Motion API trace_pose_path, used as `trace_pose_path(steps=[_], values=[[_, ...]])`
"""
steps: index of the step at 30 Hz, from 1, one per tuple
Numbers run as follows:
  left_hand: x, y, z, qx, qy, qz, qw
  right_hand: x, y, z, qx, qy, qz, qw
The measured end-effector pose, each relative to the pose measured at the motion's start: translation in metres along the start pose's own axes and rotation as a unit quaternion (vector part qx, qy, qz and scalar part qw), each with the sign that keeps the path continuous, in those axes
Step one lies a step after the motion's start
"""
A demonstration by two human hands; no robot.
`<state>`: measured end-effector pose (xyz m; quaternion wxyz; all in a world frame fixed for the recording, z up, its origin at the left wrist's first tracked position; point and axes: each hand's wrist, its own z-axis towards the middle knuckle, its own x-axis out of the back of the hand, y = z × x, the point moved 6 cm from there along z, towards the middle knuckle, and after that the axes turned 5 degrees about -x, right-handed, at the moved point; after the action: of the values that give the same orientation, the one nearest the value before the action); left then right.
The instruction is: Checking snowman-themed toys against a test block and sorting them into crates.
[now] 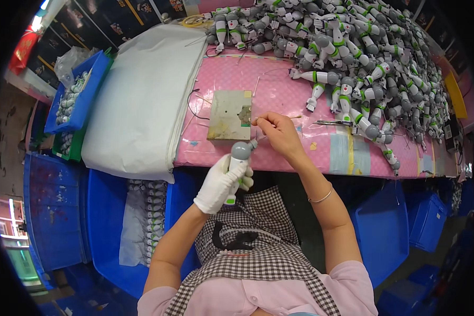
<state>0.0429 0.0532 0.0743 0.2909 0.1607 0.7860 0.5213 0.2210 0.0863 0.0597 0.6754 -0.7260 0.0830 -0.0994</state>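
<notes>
My left hand (218, 181), in a white glove, is wrapped round a toy limb (240, 151) with a grey ball end, a white body and a green band. It is held tilted just off the table's front edge, ball end up. My bare right hand (280, 136) is closed in a pinch on a thin stick (294, 117), whose far part sticks out to the right past my fingers. The fingertips are beside a worn grey metal box (226, 113) with a small cutout at its right side, a little above the toy limb. What the stick's near end touches is too small to tell.
A large heap of similar toy limbs (353, 47) covers the table's right and back. White sheeting (147, 95) lies at left, near a blue bin (97, 79) of parts. Tweezers (333, 122) lie by the heap. Blue crates (379, 226) stand below the table.
</notes>
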Motion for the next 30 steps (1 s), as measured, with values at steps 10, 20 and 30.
trace_pose_path(steps=[10, 20, 30], values=[[0.014, 0.022, 0.030, -0.003, 0.043, -0.145, 0.988, -0.005, -0.008, 0.035, -0.021, -0.133, -0.129, 0.982], [0.018, 0.020, 0.037, -0.017, 0.057, -0.165, 0.985, -0.008, -0.002, 0.036, -0.049, -0.130, -0.155, 0.978], [0.026, 0.009, 0.023, 0.015, -0.082, -0.441, 0.894, 0.008, -0.052, 0.013, 0.013, 0.026, 0.061, 0.998]])
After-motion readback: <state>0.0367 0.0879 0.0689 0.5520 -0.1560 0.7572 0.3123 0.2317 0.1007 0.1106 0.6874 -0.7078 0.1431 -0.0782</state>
